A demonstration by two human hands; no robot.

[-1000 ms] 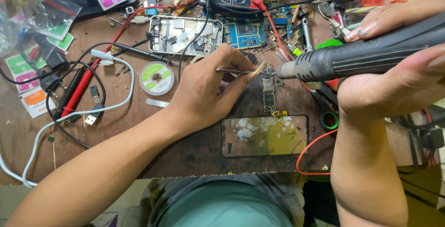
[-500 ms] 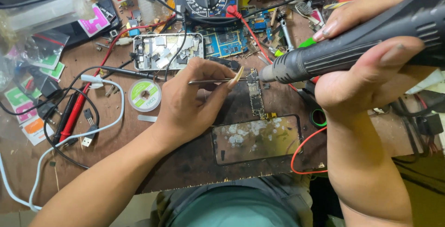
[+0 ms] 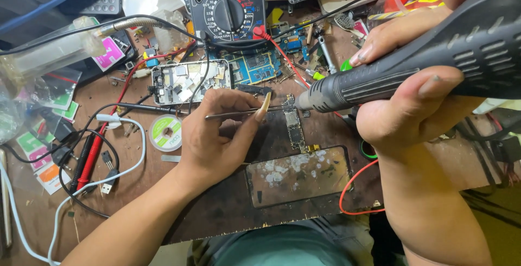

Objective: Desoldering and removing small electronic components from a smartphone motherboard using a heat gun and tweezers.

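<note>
Cluttered brown wooden workbench [image 3: 228, 211]; left hand [image 3: 217, 135] pinching thin metal tweezers [image 3: 239, 114], right hand [image 3: 412, 108] clenched around one grey hot-air handpiece [image 3: 401, 65], over one narrow circuit board [image 3: 294, 127], centre frame.

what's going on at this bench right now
A person is bent over a cluttered repair bench. The right hand grips a dark pen-shaped power tool, its tip at the top of a narrow circuit board lying on the wooden table. The left hand holds metal tweezers pointed at the same spot. A glass phone panel lies just below, an analog multimeter behind.
</note>
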